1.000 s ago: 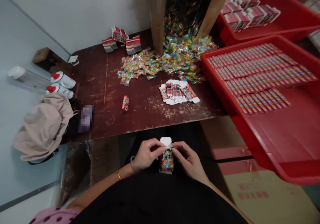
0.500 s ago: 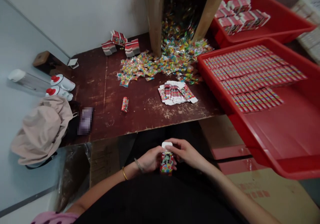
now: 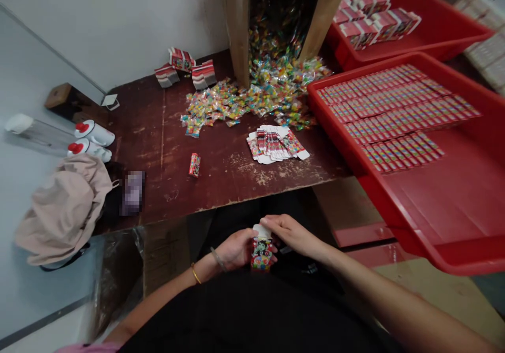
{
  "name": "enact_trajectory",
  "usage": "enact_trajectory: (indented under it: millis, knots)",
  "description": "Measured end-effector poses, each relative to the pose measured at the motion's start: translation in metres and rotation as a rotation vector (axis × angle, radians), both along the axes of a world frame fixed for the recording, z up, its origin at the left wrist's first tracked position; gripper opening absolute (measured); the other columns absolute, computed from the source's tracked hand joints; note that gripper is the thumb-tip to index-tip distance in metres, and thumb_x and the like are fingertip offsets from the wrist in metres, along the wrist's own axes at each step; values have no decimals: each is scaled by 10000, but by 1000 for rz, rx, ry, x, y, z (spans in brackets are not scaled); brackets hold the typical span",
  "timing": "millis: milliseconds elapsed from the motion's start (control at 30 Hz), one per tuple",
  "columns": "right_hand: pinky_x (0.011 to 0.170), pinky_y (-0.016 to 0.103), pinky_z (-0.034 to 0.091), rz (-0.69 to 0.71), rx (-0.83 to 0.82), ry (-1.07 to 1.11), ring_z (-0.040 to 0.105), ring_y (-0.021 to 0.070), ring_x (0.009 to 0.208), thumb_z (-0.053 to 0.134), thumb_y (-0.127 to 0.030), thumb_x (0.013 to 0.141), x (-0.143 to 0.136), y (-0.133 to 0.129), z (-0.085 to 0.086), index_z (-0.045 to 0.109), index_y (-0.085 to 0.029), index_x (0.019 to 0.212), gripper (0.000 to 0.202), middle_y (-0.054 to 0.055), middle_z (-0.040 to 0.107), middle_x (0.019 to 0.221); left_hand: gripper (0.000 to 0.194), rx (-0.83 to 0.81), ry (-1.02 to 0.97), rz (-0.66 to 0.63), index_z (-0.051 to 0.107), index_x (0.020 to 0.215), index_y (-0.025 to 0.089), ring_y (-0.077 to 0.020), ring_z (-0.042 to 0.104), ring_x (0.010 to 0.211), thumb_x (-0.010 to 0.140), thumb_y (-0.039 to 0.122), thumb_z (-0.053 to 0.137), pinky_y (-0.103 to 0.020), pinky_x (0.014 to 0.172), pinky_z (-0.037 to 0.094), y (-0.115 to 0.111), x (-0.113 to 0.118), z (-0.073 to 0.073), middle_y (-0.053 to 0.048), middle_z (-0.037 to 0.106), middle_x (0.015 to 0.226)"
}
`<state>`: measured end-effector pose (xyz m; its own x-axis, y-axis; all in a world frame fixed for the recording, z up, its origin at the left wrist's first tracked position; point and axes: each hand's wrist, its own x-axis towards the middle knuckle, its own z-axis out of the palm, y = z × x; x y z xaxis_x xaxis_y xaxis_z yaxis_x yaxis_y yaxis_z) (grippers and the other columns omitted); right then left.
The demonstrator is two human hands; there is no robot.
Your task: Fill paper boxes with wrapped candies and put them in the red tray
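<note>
Head view: we hold a small box [image 3: 261, 253] upright over our lap, near the table [image 3: 158, 148] edge. Our left hand [image 3: 235, 249] grips its body; our right hand [image 3: 290, 233] pinches the white top flap [image 3: 262, 230], pressing it down. We judge the step to be closing the box. Next we would need to tuck the flap fully in while the left keeps the box steady. Flat cartons [image 3: 276, 144] and loose sweets [image 3: 272, 87] lie far on the table; a red tray [image 3: 434, 205] of filled boxes sits right.
</note>
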<state>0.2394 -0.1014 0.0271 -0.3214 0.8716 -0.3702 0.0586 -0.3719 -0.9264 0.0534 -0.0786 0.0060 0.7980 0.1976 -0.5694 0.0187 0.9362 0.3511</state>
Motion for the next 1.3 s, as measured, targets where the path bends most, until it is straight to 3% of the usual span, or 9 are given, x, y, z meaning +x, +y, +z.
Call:
enact_trajectory:
  millis: [333,567,733,867,1000,1067,1133,1233,1300]
  knots:
    - [465,219,396,-118,-137,-37,503,85,491,635,-519,766,-1,-11,-7,739,-154,894,401,18,630,726,492,6,-125,-67,599,1118,53,-302,635,971,849,450,489,-453,879,427,0,-6,3,-214,653,1072]
    - [740,279,486,-81,256,-214,610,165,811,504,-404,901,-2,-23,1,745,-211,948,313,59,642,861,405,20,-15,21,607,1089,150,-258,651,911,815,448,604,-439,852,453,-6,-8,-2,-112,684,959]
    - [954,388,444,-20,367,-328,554,230,1088,537,-333,870,-14,-48,-15,610,-269,1232,375,96,582,1156,372,-5,56,171,644,1036,132,-255,617,1000,790,411,646,-401,914,435,-13,-6,0,-111,678,978]
    - [1012,440,414,-277,295,-154,489,272,1227,599,-366,817,-33,-50,-27,380,-251,1405,639,142,426,1402,390,126,45,420,605,1155,184,-249,615,1001,809,362,629,-405,923,435,0,6,10,-97,676,1014]
    - [908,413,498,-360,140,90,621,266,1058,613,-439,805,-24,-24,-22,501,-268,1261,500,101,626,1193,333,392,143,593,633,1045,179,-180,597,949,748,313,704,-298,872,444,34,9,22,-78,659,1039]
    - [916,412,489,-339,169,26,624,282,1045,630,-462,786,-10,-6,-12,603,-255,1122,395,84,671,1107,394,569,182,514,631,1031,193,-137,579,824,676,298,767,-233,745,445,53,2,24,-32,650,927]
    - [920,410,481,-256,246,-99,623,288,1037,622,-461,792,2,14,-2,642,-244,1085,366,85,680,1095,451,706,149,284,637,1025,191,-110,533,708,627,328,798,-208,642,412,67,-11,23,-2,618,842]
    - [871,367,501,90,372,-209,647,257,968,601,-433,816,8,60,12,657,-236,1111,359,70,700,1053,408,748,78,-56,672,916,158,-82,449,632,620,413,788,-192,596,342,78,-29,18,18,571,757]
    - [836,316,513,310,467,-271,661,216,927,571,-400,845,5,110,19,661,-228,1112,330,49,711,1030,395,727,71,-86,677,884,156,-79,427,632,630,443,775,-189,602,316,78,-37,14,25,552,724]
